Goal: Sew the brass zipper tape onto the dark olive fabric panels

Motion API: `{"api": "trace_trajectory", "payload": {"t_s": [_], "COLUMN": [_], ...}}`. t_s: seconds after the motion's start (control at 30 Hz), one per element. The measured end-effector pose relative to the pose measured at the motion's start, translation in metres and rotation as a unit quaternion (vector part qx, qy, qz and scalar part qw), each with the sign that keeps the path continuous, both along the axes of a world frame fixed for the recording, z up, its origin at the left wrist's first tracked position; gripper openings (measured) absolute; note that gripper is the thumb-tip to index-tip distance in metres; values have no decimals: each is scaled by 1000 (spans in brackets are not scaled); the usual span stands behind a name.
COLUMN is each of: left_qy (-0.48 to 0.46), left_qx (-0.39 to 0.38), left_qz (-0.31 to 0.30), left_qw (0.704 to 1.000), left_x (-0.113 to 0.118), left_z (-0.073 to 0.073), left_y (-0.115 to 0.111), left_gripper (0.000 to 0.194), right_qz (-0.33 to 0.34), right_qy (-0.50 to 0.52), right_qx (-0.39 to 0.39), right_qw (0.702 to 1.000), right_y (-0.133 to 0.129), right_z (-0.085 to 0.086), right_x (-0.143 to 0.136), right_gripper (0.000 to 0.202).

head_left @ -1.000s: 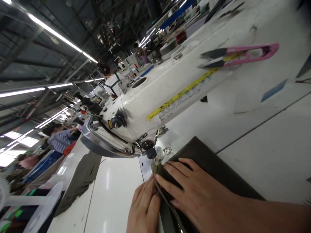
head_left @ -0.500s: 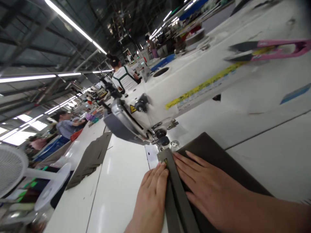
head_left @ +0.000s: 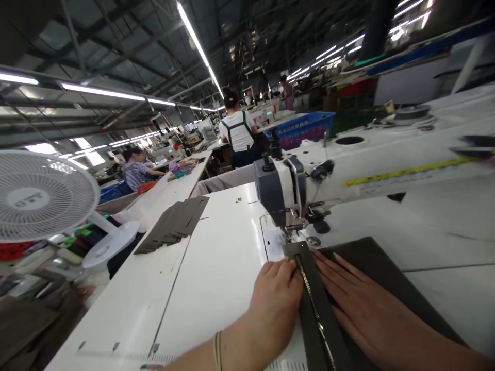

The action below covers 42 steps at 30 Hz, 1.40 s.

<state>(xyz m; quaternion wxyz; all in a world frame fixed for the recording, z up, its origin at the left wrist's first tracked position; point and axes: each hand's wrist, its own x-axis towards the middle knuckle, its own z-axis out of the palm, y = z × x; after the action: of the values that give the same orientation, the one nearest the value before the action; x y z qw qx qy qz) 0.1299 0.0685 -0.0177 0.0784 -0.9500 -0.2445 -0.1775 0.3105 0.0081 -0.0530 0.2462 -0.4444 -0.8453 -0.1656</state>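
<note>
A dark grey fabric strip [head_left: 325,293] lies under the sewing machine [head_left: 282,185], its far end at the presser foot. Gold zipper [head_left: 311,301] teeth run along the slit in the strip. On the strip's left edge, my left hand [head_left: 275,304] has its fingers curled and pressed together, gripping it. My right hand [head_left: 367,304] rests flat with fingers stretched out, along the strip's right side and over a larger dark panel [head_left: 367,255]. The underside of both pieces is hidden.
Grey cut pieces [head_left: 176,224] are stacked on the white table [head_left: 216,247] at left. Beyond its edge stands a white fan [head_left: 46,196]. Thread snips [head_left: 474,147] lie on the machine at far right. A person in a white shirt [head_left: 237,129] sits ahead, near a blue basket [head_left: 305,126].
My view has swung left and levelled, showing more of the fan and table. My left fingers have curled in at the strip's edge, and the slit shows more zipper teeth.
</note>
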Motion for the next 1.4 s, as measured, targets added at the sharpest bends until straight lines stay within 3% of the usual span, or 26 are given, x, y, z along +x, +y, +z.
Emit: {"api": "trace_trajectory", "payload": {"t_s": [0.3, 0.7, 1.4], "left_qy": [-7, -48, -15], "left_qx": [7, 16, 23], "left_qz": [11, -11, -2], "left_qw": [1000, 999, 1000], "left_x": [19, 18, 17], "left_z": [-7, -9, -6], "left_y": [29, 27, 28], "left_gripper": [14, 27, 21], "right_qz": [5, 13, 10], "right_qy": [-7, 16, 10], "right_qx": [-21, -51, -64], "right_qw": [1000, 998, 998], "right_y": [29, 27, 26], "right_z": [2, 8, 6], "right_x": [18, 21, 21], "right_gripper": [60, 60, 49]}}
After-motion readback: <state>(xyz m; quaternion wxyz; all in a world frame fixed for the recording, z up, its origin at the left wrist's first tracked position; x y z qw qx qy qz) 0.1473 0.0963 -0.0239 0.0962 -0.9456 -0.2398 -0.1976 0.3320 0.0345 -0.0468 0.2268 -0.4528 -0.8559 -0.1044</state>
